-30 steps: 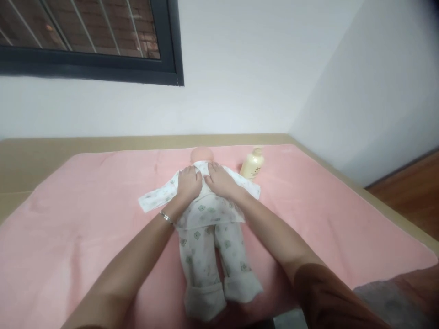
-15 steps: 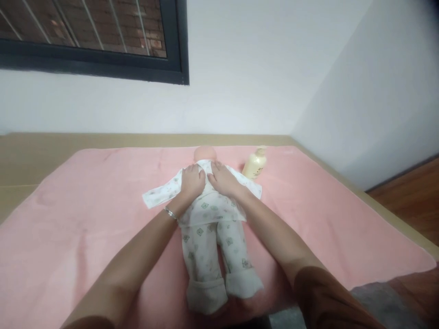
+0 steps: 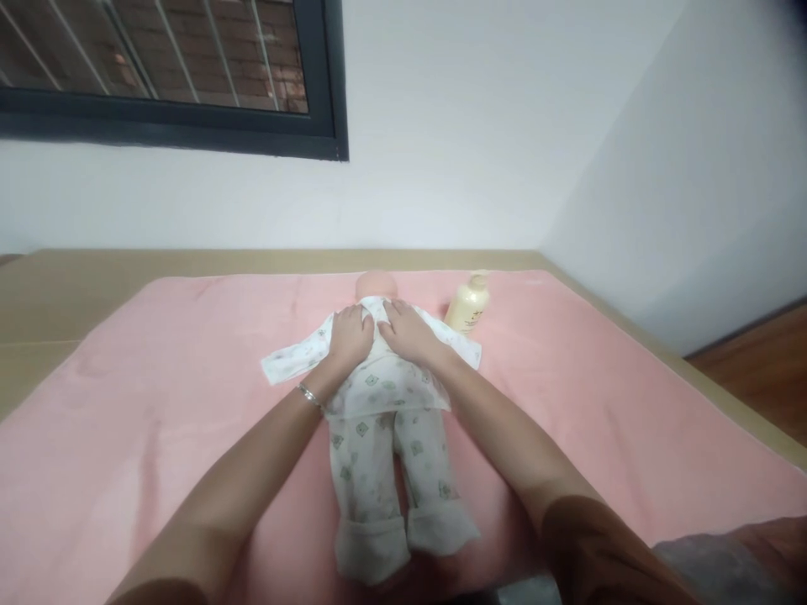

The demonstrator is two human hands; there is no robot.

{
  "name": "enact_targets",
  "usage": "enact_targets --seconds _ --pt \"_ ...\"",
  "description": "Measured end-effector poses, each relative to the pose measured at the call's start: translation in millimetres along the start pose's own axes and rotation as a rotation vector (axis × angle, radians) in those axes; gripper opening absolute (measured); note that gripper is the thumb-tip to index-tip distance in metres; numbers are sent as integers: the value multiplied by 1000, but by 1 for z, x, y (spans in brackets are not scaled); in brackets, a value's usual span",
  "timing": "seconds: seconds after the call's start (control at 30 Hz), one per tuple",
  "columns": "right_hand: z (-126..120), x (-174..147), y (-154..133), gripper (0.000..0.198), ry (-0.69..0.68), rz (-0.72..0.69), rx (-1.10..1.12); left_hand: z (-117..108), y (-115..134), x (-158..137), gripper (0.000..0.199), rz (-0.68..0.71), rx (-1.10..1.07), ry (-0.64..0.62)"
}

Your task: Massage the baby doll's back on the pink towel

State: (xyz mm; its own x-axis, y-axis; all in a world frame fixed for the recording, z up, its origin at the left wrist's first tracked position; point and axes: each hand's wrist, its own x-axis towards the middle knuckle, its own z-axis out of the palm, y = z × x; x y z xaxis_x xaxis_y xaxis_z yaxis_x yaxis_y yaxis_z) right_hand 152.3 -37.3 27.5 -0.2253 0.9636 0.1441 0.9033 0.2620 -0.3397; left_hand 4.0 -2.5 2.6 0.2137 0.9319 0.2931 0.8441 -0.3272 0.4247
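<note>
A baby doll (image 3: 377, 284) lies stretched out on a pink blanket, its head toward the wall. It wears a white patterned top (image 3: 384, 388) with the sleeves spread sideways, and matching trousers (image 3: 369, 470) with rolled cuffs. My left hand (image 3: 351, 334) rests flat on the left side of the doll's upper body, fingers pointing at its head. On the other side my right hand (image 3: 408, 331) lies flat in the same way, thumb toward the left thumb. Both hands are open and touch the cloth. A silver bracelet (image 3: 309, 394) circles my left wrist.
A pale yellow pump bottle (image 3: 468, 304) stands on the pink blanket (image 3: 189, 361), right of the doll's head. Behind are a tan bed edge (image 3: 315, 260), a white wall (image 3: 441, 193) and a dark-framed window (image 3: 220, 134). Grey cloth (image 3: 699, 559) shows at the lower right.
My view has shifted slightly. Both hands stay on the doll's upper body, with only a very small move to the left in the picture.
</note>
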Motion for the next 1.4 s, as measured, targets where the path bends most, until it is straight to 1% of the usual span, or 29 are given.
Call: enact_targets --seconds 0.07,0.13,0.23,0.37,0.43,0.53,0.63,0.73,0.8,0.83,0.97,1.03,1.1,1.17,1.23,1.27,1.33,1.37,1.4 --pt "-2 1 -1 62 -17 27 23 -2 1 0 36 2 10 -7" --pt "-3 3 -1 64 -29 83 45 -6 5 -1 37 3 44 -14" --pt "-5 8 -1 66 -25 157 62 -13 14 -8 40 24 130 -45" --pt "-10 14 3 57 -11 144 63 -25 29 -18 41 112 214 -108" --pt "-10 14 2 55 -7 127 24 -28 31 -18 41 93 182 -137" --pt "-2 6 -9 55 40 109 -121 -29 23 -10 39 24 83 -160" --pt "11 -6 -28 55 100 93 -260 -24 9 0 37 2 24 -146" --pt "17 -14 -41 50 118 17 -296 -16 -3 6 38 -25 -13 -105" --pt "14 -12 -39 48 110 -20 -259 -10 -6 6 38 -25 -19 -73" --pt "12 -9 -36 48 102 -12 -229 -7 -7 6 39 -21 -15 -58" --pt "4 8 -12 59 54 100 -102 0 -8 4 44 -35 -14 -4" --pt "2 12 -5 62 27 117 -80 2 -8 4 45 -48 -27 6" --pt "-2 9 -5 64 -5 103 -96 2 -8 4 46 -54 -42 9" --pt "-8 2 -11 65 -38 88 -125 2 -8 3 46 -58 -60 15" --pt "-16 -7 -20 61 -47 22 -131 1 -8 0 45 -56 -84 40" --pt "-18 -11 -24 57 -31 -34 -121 1 -8 -1 44 -45 -102 57" --pt "-17 -13 -29 53 46 -146 -92 1 -8 -3 43 -18 -141 93" --pt "-14 -12 -30 52 95 -177 -77 1 -9 -4 42 -9 -155 106" --pt "-9 -10 -29 51 140 -179 -62 1 -9 -4 42 -4 -162 113"
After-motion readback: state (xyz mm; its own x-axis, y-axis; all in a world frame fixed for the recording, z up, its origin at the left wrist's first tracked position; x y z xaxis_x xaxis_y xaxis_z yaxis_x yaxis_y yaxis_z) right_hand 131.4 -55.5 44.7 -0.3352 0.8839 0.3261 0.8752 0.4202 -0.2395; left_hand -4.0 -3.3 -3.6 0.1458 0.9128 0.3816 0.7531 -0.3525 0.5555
